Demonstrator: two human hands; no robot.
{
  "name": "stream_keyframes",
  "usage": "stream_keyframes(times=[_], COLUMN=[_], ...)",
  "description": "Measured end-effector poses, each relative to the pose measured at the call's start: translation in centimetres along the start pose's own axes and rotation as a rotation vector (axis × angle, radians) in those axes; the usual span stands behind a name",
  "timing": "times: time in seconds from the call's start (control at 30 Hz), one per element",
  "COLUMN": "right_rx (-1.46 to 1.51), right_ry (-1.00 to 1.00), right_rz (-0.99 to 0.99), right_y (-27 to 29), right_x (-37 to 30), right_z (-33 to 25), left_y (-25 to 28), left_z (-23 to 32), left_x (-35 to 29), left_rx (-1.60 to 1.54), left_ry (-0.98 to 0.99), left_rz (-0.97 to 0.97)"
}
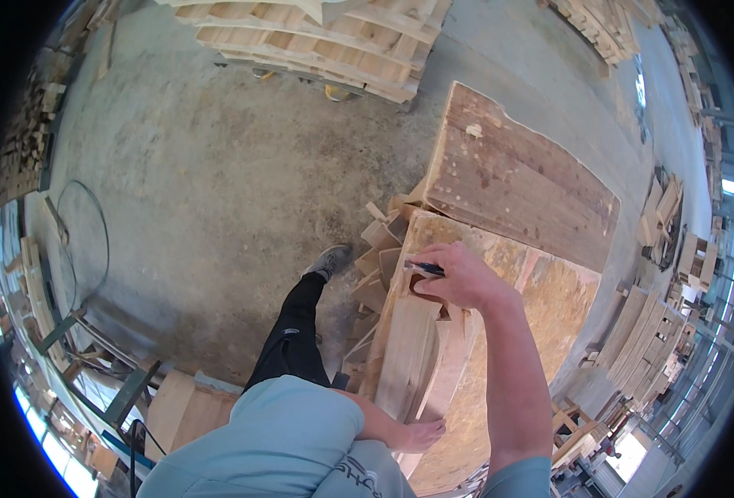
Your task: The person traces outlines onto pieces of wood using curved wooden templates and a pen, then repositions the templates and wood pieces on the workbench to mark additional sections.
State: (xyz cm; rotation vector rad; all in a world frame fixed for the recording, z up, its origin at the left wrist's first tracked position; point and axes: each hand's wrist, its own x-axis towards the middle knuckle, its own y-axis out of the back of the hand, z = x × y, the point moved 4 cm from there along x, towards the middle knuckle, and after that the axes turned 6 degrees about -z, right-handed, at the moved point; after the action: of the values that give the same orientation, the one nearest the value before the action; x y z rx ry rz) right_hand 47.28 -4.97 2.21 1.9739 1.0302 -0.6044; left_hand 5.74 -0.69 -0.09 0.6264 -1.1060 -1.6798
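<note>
A long pale wooden piece (407, 353) lies lengthwise on the worn bench top (520, 332) in front of me. At its far end, my right hand (460, 278) is closed round a slim dark pen-like tool (429, 269) with a light tip pointing left. Beneath those fingers a small brown patch or block (421, 287) shows; most of it is covered. My left hand (421, 436) rests with fingers extended on the near part of the wooden piece, beside a narrower pale strip (448, 353).
A stained brown board (520, 178) adjoins the bench's far side. Wood offcuts (375, 266) are heaped along its left, near my shoe (329, 261). A pallet of stacked boards (317, 41) stands farther off. More lumber stacks (641, 332) are on the right, and a metal frame (122, 390) is at left.
</note>
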Motion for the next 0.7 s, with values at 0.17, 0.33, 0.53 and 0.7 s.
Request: stream_keyframes(times=[0.17,0.33,0.53,0.7], right_rx=[0.007,0.004,-0.022,-0.021], right_ry=[-0.055,-0.06,-0.073,-0.094], right_rz=[-0.003,-0.02,-0.051,-0.049], right_y=[0.4,0.1,0.1,0.2], right_x=[0.0,0.3,0.7,0.6], right_z=[-0.9,-0.1,-0.6,-0.5], left_y=[-0.4,-0.6,-1.4,-0.7], left_z=[0.1,0.1,0.3,-0.1], left_x=[0.5,0.6,0.9,-0.2], left_rx=[-0.048,-0.001,-0.046,-0.048], left_ry=[0.033,-0.017,0.036,0.005], left_rz=[0.123,-0.064,0.034,0.165])
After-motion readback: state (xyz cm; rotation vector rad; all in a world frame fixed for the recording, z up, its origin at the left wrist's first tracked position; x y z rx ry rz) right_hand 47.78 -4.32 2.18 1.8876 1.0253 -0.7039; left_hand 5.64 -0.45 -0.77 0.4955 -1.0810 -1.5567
